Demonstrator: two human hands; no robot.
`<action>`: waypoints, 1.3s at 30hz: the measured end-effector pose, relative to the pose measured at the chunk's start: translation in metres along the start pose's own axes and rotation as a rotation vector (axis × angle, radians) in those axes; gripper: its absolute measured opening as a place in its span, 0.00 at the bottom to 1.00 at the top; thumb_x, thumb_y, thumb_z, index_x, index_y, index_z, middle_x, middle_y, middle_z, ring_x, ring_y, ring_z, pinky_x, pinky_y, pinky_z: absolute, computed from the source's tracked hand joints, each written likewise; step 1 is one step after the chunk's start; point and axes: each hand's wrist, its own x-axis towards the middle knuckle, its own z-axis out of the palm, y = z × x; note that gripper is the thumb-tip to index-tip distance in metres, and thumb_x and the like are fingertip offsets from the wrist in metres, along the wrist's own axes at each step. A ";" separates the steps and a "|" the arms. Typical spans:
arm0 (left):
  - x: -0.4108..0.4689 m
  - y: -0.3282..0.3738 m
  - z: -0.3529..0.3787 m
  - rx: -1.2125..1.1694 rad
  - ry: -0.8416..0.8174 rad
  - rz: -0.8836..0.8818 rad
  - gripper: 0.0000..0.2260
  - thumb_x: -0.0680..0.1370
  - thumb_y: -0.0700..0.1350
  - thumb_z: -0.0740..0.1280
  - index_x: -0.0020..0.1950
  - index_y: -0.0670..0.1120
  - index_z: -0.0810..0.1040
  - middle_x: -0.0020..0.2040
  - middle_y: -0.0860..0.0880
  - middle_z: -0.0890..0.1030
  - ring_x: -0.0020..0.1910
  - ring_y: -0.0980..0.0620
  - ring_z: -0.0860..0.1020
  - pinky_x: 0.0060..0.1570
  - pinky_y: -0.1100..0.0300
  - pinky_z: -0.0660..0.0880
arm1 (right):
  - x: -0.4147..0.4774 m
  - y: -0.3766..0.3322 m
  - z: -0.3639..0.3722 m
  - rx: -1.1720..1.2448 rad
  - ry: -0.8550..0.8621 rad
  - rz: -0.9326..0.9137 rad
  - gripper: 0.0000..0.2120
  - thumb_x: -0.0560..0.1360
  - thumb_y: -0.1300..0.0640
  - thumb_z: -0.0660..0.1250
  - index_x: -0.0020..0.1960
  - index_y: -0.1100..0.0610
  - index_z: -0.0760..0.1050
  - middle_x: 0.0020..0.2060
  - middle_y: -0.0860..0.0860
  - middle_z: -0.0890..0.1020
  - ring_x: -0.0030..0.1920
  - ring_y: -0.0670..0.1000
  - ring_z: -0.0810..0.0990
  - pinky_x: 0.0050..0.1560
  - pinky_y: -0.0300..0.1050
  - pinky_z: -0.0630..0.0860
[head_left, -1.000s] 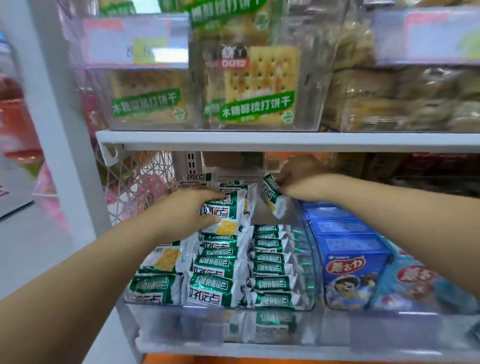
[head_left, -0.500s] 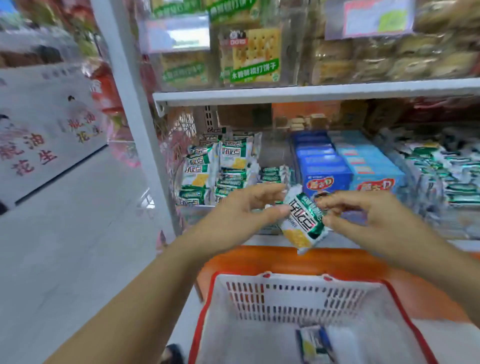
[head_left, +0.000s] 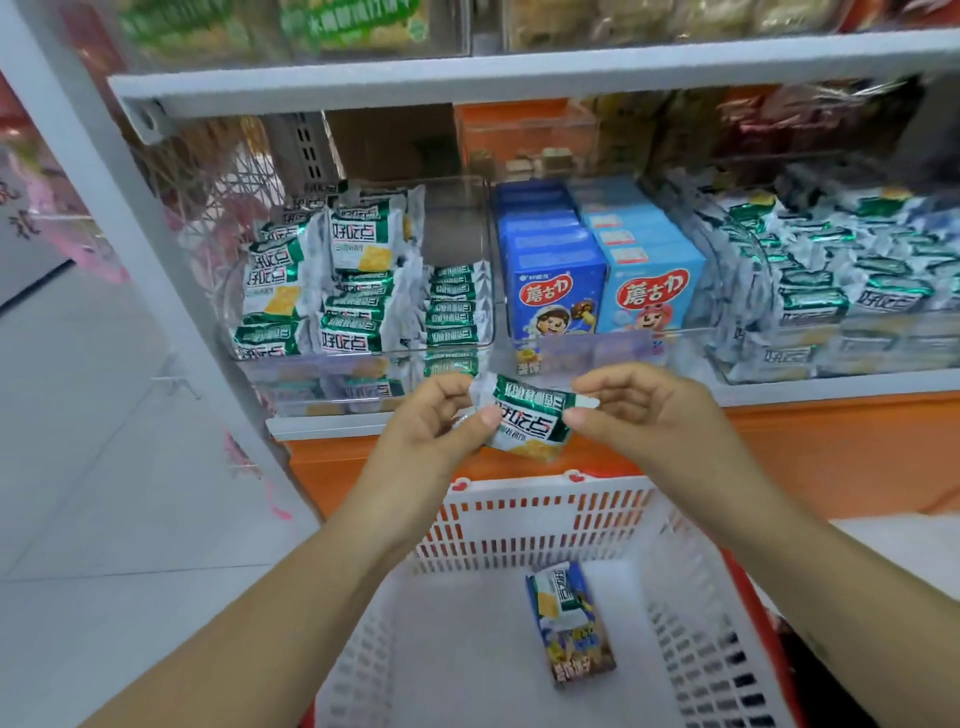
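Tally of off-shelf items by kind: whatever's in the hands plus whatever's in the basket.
Green-and-white cracker packets: 2 (one pinched between left hand and right hand, one lying in the basket)
Blue boxes: 1 (in the basket, under that packet)
Total: 3

1. A packet (head_left: 530, 415) is pinched between the left hand (head_left: 434, 431) and the right hand (head_left: 641, 410), above the far wall of the basket (head_left: 519, 525) and before the front edge of the shelf (head_left: 805, 397).
2. In the basket, near its middle, lies a box (head_left: 576, 644) with a second packet (head_left: 558, 592) on its far end.
3. At the shelf's left end stands a bin (head_left: 462, 234) of packets. The boxes (head_left: 563, 291) stand just right of it, and a pile of packets (head_left: 852, 270) lies further right.
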 end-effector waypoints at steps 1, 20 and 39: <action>0.000 -0.003 0.001 -0.050 -0.006 -0.018 0.10 0.71 0.44 0.73 0.49 0.45 0.75 0.44 0.49 0.82 0.47 0.49 0.79 0.60 0.47 0.73 | 0.000 0.000 -0.001 0.002 0.014 0.019 0.09 0.65 0.57 0.76 0.44 0.52 0.80 0.37 0.47 0.84 0.41 0.44 0.81 0.42 0.36 0.78; -0.003 -0.009 0.002 -0.363 -0.031 -0.212 0.06 0.68 0.41 0.69 0.42 0.47 0.74 0.36 0.48 0.75 0.39 0.53 0.78 0.57 0.51 0.77 | -0.010 -0.002 0.001 0.083 0.018 -0.043 0.09 0.72 0.60 0.70 0.35 0.51 0.75 0.34 0.49 0.81 0.37 0.46 0.79 0.41 0.34 0.75; -0.007 0.003 -0.002 0.306 0.090 -0.124 0.11 0.78 0.57 0.62 0.37 0.55 0.74 0.43 0.34 0.80 0.36 0.43 0.73 0.40 0.50 0.72 | -0.002 0.010 0.005 0.149 -0.174 0.261 0.14 0.67 0.48 0.67 0.41 0.59 0.73 0.38 0.61 0.79 0.40 0.54 0.76 0.52 0.49 0.78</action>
